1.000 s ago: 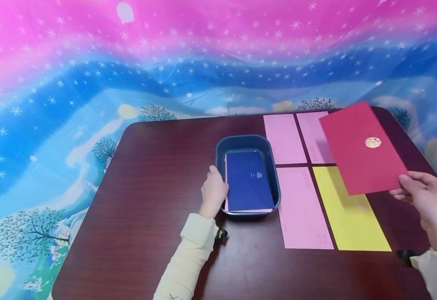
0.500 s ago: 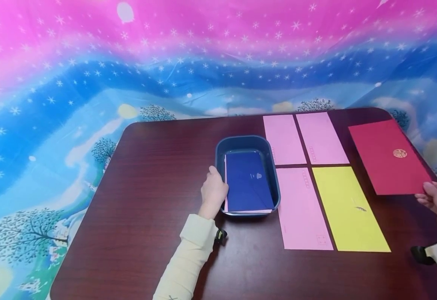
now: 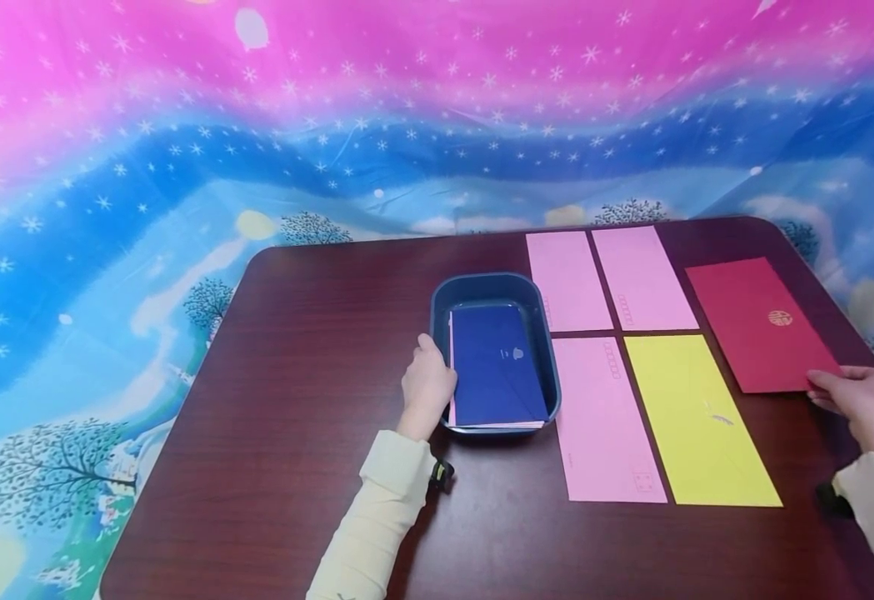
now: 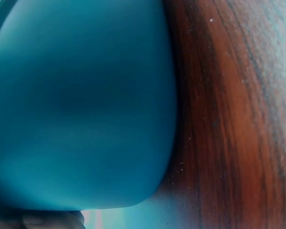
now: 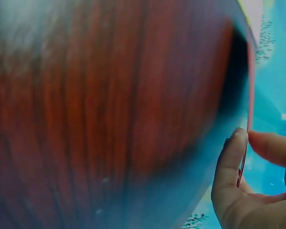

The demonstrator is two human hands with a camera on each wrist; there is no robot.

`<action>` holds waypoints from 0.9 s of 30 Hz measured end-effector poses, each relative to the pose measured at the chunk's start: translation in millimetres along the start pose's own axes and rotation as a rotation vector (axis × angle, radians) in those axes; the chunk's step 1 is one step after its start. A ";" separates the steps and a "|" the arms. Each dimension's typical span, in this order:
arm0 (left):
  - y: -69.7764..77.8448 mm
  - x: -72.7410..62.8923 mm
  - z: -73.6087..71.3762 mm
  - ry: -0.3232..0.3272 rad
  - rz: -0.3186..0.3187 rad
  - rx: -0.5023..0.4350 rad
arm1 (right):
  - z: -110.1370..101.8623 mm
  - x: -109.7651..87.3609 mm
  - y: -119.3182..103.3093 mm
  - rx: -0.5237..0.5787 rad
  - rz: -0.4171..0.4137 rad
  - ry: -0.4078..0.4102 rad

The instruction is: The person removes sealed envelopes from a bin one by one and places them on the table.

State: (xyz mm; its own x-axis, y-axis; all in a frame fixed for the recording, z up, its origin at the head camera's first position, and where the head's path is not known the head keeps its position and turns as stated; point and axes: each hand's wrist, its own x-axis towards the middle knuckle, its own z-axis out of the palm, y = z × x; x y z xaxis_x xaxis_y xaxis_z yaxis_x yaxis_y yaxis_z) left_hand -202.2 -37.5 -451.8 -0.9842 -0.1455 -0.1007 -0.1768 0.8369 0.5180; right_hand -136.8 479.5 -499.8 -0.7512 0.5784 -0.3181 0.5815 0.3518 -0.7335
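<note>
My left hand (image 3: 429, 383) grips the left rim of a dark blue plastic bin (image 3: 552, 358). Inside the bin lies a navy envelope (image 3: 492, 367) on top of others with pale pink edges. Only the bin's outer wall (image 4: 81, 105) and a few fingertips show in the left wrist view. At the right, my right hand (image 3: 867, 404) pinches the near right corner of a red envelope (image 3: 759, 329) with a gold emblem. In the right wrist view the red envelope (image 5: 250, 86) is seen edge-on between thumb and fingers, low over the table.
Left of the red envelope lie a yellow envelope (image 3: 699, 417), a near pink envelope (image 3: 609, 425) and two far pink envelopes, one being a pink envelope (image 3: 642, 275). They form a grid on the dark wood table (image 3: 287, 375). A printed cloth (image 3: 437, 125) hangs behind.
My right hand has carried the red envelope right and down, off the yellow and far pink envelopes, then slightly back left. The left hand stays at the bin.
</note>
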 end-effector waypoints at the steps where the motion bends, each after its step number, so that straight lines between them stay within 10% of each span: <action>1: -0.1 -0.1 0.0 -0.001 -0.001 0.000 | 0.4 2.3 4.0 -0.020 0.002 -0.006; 8: -0.4 0.4 0.3 -0.005 0.003 -0.002 | 2.5 12.1 17.3 -0.081 0.035 -0.005; 27: -1.6 2.1 1.1 -0.010 0.000 0.001 | 4.1 -36.9 -36.8 -0.277 0.028 0.055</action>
State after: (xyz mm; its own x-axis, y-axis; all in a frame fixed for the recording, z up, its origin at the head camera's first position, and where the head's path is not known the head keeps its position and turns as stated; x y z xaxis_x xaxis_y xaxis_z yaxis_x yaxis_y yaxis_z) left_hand -204.0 -38.7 -453.8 -0.9841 -0.1399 -0.1093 -0.1765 0.8376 0.5170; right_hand -131.8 442.2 -463.5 -0.7201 0.6272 -0.2968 0.6704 0.5185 -0.5308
